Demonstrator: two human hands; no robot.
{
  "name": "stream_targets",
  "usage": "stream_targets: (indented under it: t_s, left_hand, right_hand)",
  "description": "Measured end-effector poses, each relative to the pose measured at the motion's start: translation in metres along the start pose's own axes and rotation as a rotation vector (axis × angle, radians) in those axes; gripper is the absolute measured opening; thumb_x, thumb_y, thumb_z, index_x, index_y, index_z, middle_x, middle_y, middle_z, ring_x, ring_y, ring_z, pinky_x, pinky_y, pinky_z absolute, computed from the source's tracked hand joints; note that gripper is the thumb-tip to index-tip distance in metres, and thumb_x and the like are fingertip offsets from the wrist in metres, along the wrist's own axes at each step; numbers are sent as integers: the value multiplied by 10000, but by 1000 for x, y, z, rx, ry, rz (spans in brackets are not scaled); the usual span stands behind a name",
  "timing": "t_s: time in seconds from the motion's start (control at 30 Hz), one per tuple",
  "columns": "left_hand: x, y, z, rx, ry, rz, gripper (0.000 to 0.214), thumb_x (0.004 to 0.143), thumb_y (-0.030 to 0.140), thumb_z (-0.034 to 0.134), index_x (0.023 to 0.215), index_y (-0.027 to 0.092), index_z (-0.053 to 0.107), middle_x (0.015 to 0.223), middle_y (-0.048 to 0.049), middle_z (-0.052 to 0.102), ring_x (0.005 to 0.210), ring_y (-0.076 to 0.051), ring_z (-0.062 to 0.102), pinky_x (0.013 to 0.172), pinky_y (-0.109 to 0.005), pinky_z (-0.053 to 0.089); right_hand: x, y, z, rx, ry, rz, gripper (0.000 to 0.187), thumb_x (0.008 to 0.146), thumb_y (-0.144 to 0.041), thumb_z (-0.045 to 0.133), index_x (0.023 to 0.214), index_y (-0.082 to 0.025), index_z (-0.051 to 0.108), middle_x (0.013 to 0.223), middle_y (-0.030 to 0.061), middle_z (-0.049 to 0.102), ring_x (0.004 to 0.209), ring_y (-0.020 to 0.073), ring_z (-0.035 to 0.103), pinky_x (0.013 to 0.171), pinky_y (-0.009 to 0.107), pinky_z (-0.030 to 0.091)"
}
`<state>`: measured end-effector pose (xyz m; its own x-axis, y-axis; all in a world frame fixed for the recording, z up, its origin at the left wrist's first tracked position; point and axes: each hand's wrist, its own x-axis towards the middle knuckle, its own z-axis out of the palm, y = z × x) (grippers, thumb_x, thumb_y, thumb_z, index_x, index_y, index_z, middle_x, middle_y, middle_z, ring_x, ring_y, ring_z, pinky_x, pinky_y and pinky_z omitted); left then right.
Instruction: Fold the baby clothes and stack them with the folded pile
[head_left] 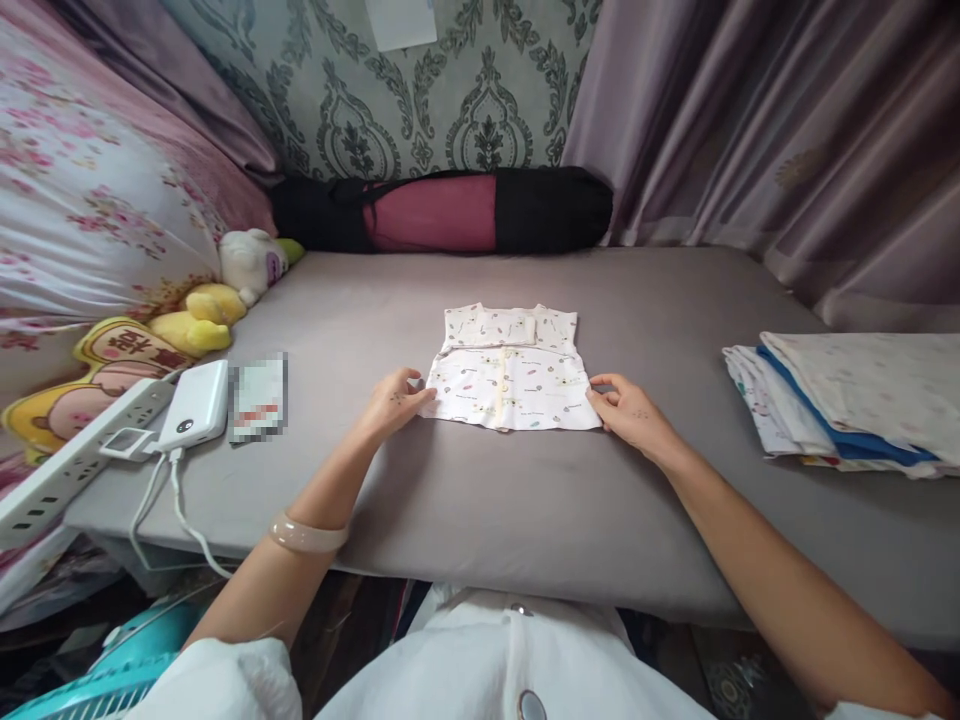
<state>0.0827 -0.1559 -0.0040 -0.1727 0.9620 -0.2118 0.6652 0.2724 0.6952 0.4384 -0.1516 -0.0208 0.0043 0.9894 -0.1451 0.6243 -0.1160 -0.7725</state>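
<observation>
A small white baby shirt point(506, 375) with a scattered print lies flat, its upper part folded over and a pale button strip down its middle. At its lower left corner, my left hand point(396, 398) pinches the hem between thumb and fingers. The opposite lower corner is pinched in my right hand point(628, 405). Both wrists rest close to the grey bed sheet point(525, 510), and the hem runs nearly straight between the two hands.
On the right is a stack of folded clothes point(862, 400). Leftward lie a power bank point(196, 402) with cables, a blurred packet point(259, 397), a power strip point(75, 455) and plush toys point(199, 320). A black and maroon roll bag point(442, 212) lies along the wall.
</observation>
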Motion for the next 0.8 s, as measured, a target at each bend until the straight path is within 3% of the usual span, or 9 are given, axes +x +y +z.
stream_targets:
  t_s: [0.23, 0.37, 0.47, 0.57, 0.8]
  left_hand:
    - [-8, -7, -9, -232, -258, 86, 712, 731, 448, 690, 1380, 258, 469, 684, 48, 576, 605, -126, 525, 575, -239, 373]
    - [-11, -7, -12, -248, -374, 113, 474, 695, 461, 731, 1112, 241, 688, 626, 39, 538, 584, -127, 517, 551, -239, 366]
    - [-11, -4, -11, -293, -368, 106, 367, 692, 471, 733, 957, 217, 734, 642, 9, 588, 584, -127, 522, 529, -240, 372]
    - [-7, -4, -7, -410, -306, 125, 358, 699, 464, 739, 944, 203, 735, 765, -26, 660, 612, -116, 541, 543, -241, 408]
    - [3, 9, 1, -638, -185, 104, 385, 712, 485, 760, 900, 151, 722, 776, -81, 710, 541, -106, 541, 480, -246, 375]
  right_hand:
    - [-18, -8, -11, 75, -117, -34, 480, 823, -447, 564, 1243, -215, 563, 537, -82, 534, 424, 102, 473, 460, 219, 356]
    - [-20, -12, -17, 87, -270, 9, 401, 812, -507, 594, 1016, -182, 709, 528, -36, 557, 452, 95, 472, 453, 216, 344]
    - [-18, -15, -18, 200, -335, 49, 473, 783, -568, 629, 1019, -168, 720, 642, 22, 653, 486, 93, 484, 437, 211, 336]
    - [-15, -13, -16, 335, -302, 23, 503, 774, -603, 634, 1030, -176, 711, 939, 89, 724, 567, 94, 542, 459, 209, 379]
    - [-11, -16, -7, 456, -183, -124, 389, 828, -456, 617, 1135, -222, 664, 1127, 80, 689, 925, 190, 667, 713, 282, 528]
